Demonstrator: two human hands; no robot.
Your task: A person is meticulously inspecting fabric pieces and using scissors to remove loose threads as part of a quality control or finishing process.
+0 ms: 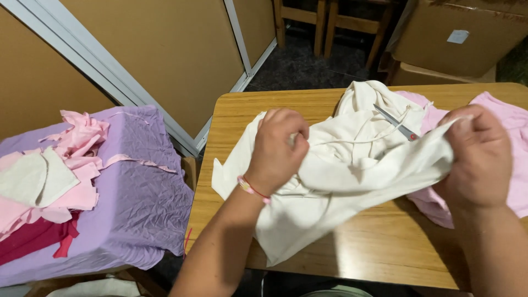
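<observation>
A cream white garment lies bunched on a wooden table. My left hand grips a fold of it near the table's middle; a thin pink bracelet circles that wrist. My right hand pinches another edge of the same cloth and holds it stretched between both hands, lifted a little off the table. A pair of scissors with a red pivot rests on top of the garment, behind the stretched part. Pink fabric lies under and beside my right hand.
Left of the table stands a surface draped in lilac cloth, bearing a pile of pink, white and dark red fabric scraps. Cardboard boxes and wooden chair legs stand beyond the table. Brown panels line the left wall.
</observation>
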